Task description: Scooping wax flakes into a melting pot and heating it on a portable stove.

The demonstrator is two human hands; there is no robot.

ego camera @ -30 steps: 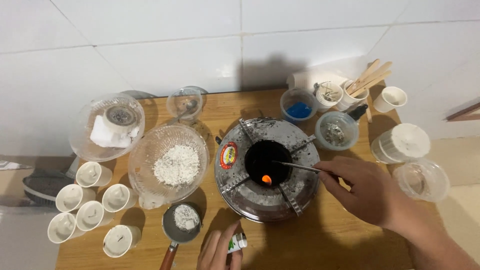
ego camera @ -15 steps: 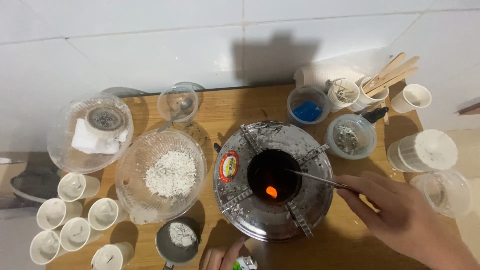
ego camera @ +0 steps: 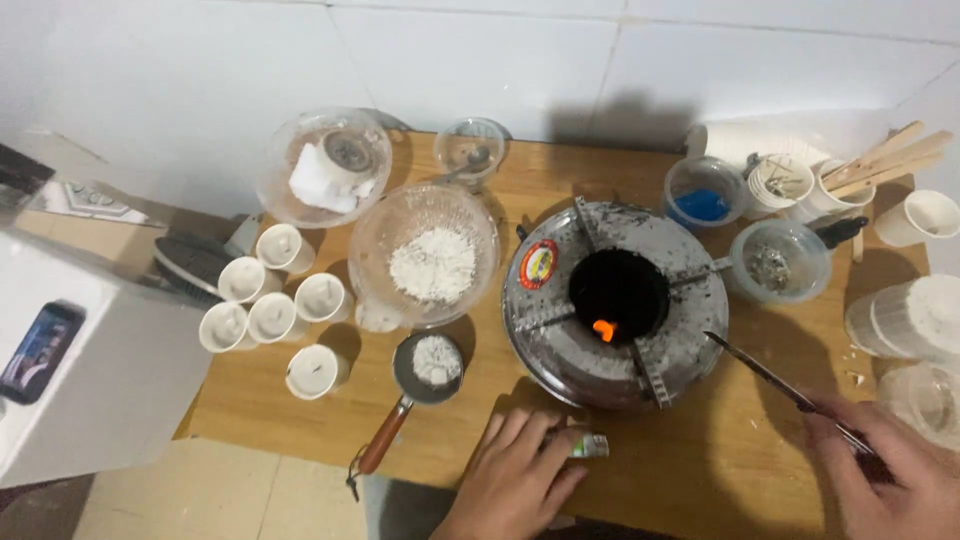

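Holding thin metal tweezers in our right hand, fingers pinched shut round the handle end; the tip points at the stove rim, outside the well where a small orange flame burns. Our left hand lies flat on the table, fingers loosely spread, fingertips touching a small lighter just before the stove.

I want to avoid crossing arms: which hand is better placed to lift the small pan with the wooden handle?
Probably the left hand: it rests near the pan. The right hand is farther and holds metal tweezers.
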